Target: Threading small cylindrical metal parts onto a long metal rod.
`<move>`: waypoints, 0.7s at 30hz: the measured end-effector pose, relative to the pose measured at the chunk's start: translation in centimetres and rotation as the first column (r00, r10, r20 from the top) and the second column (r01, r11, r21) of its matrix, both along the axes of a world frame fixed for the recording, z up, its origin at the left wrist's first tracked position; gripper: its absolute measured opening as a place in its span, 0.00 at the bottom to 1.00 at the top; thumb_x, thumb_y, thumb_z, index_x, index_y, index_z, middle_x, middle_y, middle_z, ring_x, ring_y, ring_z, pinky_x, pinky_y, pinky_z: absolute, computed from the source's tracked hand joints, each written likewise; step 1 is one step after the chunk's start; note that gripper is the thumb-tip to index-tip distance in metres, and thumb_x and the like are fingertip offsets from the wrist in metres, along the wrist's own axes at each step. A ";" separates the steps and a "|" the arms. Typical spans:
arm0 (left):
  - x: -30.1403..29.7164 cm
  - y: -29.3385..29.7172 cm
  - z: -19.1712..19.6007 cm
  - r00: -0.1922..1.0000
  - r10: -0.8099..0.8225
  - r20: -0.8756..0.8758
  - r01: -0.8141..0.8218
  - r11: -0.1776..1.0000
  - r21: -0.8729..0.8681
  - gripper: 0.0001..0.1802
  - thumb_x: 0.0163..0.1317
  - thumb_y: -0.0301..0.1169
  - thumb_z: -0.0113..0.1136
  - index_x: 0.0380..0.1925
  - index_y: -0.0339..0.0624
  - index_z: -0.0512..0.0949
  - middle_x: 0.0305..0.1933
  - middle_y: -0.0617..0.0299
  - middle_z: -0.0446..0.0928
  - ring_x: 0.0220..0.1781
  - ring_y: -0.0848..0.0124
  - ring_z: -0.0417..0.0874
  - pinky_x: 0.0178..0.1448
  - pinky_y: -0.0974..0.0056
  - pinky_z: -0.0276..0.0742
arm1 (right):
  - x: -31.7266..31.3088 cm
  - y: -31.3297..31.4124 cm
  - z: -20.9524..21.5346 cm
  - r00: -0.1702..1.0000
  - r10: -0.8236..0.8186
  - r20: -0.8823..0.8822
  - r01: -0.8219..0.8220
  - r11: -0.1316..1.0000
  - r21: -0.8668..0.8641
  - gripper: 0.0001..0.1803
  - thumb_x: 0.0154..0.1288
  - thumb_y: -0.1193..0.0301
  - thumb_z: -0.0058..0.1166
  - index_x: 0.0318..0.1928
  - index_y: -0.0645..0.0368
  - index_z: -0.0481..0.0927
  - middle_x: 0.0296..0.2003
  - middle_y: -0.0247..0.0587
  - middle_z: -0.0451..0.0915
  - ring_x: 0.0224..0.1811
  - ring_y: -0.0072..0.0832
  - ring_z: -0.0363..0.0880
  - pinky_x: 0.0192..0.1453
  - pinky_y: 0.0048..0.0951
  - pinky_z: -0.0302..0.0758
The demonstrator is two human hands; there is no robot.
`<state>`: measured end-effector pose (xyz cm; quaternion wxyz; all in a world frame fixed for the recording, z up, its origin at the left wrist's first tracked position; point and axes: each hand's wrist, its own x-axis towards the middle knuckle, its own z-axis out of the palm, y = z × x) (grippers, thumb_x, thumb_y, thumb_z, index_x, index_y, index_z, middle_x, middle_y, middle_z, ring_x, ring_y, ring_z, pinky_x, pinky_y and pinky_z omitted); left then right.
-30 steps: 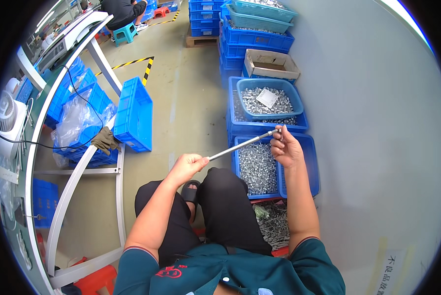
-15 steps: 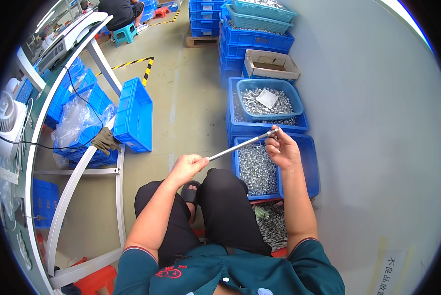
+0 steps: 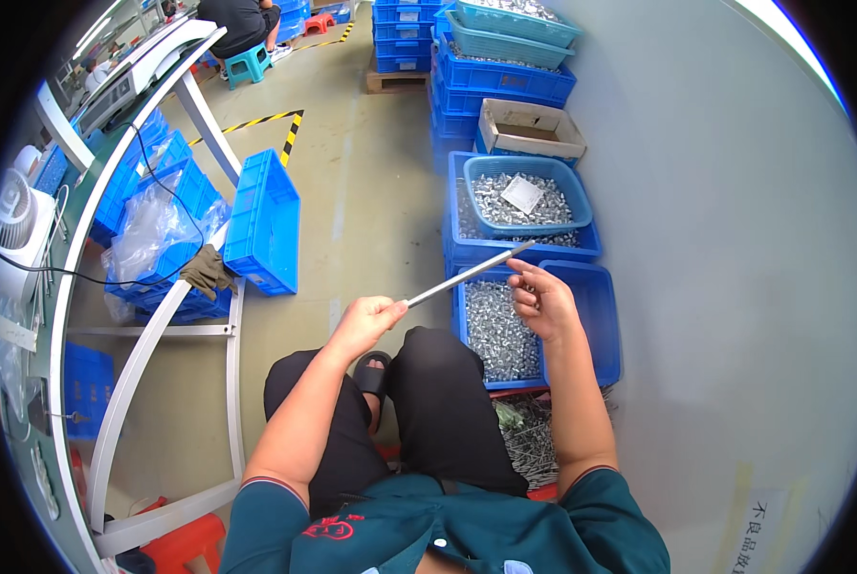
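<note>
My left hand (image 3: 364,327) is closed round the near end of a thin metal rod (image 3: 462,277), which slants up and away to the right. Just below the rod's far tip is my right hand (image 3: 546,301), its fingers loosely bent and apart, with nothing visible in them. Whether a fingertip touches the rod is hard to tell. Beneath the rod and beside my right hand, a blue bin (image 3: 460,335) holds many small shiny metal parts (image 3: 498,335).
Farther off, a blue basket (image 3: 586,206) of metal parts carries a white card (image 3: 522,194). Beyond it stand an open box (image 3: 577,148) and stacked blue crates (image 3: 505,81). At left is a white-framed workbench (image 3: 122,450) with an empty blue crate (image 3: 232,225). A grey wall (image 3: 735,268) borders the right.
My right hand has loosened from the rod's far end and dropped slightly below it, leaving the tip bare. The left hand keeps its hold in nearly the same place.
</note>
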<state>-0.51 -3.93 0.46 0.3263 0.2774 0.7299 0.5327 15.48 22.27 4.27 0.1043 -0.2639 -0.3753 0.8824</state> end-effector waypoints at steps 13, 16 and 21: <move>0.4 -0.1 1.1 0.996 -0.062 -0.062 0.056 0.994 -0.099 0.23 0.59 0.46 0.57 0.16 0.39 0.73 0.14 0.70 0.63 0.20 0.80 0.61 0.25 0.69 0.59 | 0.7 2.1 -0.5 0.964 -0.097 -0.247 0.009 0.942 -0.337 0.15 0.67 0.57 0.47 0.41 0.56 0.75 0.18 0.27 0.63 0.15 0.13 0.55 0.14 0.13 0.51; 0.4 0.0 1.2 0.995 -0.071 -0.075 0.061 0.991 -0.122 0.23 0.59 0.46 0.57 0.16 0.39 0.73 0.14 0.69 0.63 0.20 0.80 0.61 0.25 0.69 0.59 | 0.4 1.7 -0.2 0.958 -0.096 -0.270 -0.025 0.911 -0.412 0.15 0.67 0.59 0.47 0.41 0.57 0.75 0.19 0.27 0.62 0.16 0.14 0.55 0.15 0.14 0.51; 0.3 -0.1 0.9 0.993 -0.059 -0.106 0.043 0.989 -0.142 0.23 0.59 0.46 0.57 0.16 0.38 0.73 0.14 0.69 0.63 0.20 0.80 0.62 0.25 0.69 0.59 | -0.3 0.8 0.1 0.952 -0.113 -0.285 -0.035 0.883 -0.468 0.12 0.67 0.63 0.47 0.39 0.59 0.75 0.19 0.27 0.62 0.16 0.14 0.55 0.15 0.14 0.52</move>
